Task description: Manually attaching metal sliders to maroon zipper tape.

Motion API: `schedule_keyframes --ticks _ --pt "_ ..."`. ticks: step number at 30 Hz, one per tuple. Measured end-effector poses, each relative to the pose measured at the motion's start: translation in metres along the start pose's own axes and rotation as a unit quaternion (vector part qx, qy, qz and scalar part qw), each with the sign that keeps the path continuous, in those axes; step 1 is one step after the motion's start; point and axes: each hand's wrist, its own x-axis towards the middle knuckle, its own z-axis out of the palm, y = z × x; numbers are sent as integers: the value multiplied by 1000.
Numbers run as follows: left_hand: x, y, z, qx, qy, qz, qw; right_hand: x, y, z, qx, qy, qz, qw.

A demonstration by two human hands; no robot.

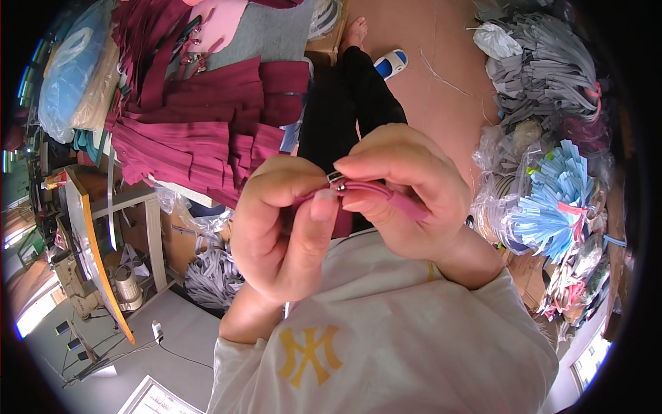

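Note:
My left hand (276, 234) and my right hand (414, 183) meet in front of my chest. Between their fingertips is a narrow maroon strap (407, 205) with a small silver metal buckle (336, 178) on it. My left thumb and forefinger pinch the strap on one side of the buckle. On the other side, my right thumb and fingers grip it, and a folded part passes under the right palm. Part of the strap is hidden inside the left hand.
Many maroon fabric strips (200, 145) lie spread on a table at the left, with small metal pieces (193, 45) beyond them. Bundles of grey strips (545, 72) and light-blue strips (555, 203) are heaped at the right. A sewing machine (72, 279) stands at the left.

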Motion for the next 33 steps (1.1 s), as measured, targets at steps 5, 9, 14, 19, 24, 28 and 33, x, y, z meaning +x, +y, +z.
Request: schedule_keyframes --ticks 5,9,14,19,24,28,33 --pt "-1 5 -2 11 0 -32 999 6 11 -9 -34 -52 -47 997" --pt "1 7 1 -26 8 -50 998 8 4 -5 -45 -32 -31 998" --pt "0 7 4 -57 -5 -102 993 -2 11 4 35 32 31 998" --pt "-1 4 6 -46 -3 -89 995 -8 14 5 15 48 10 999" --pt "-2 6 7 -36 -4 -102 994 -10 18 4 -8 51 -27 998" --pt "-4 7 12 -28 19 -115 993 -13 19 6 -33 67 -42 996" --pt "-5 7 13 -74 43 -124 989 -11 17 2 -20 50 -36 998"
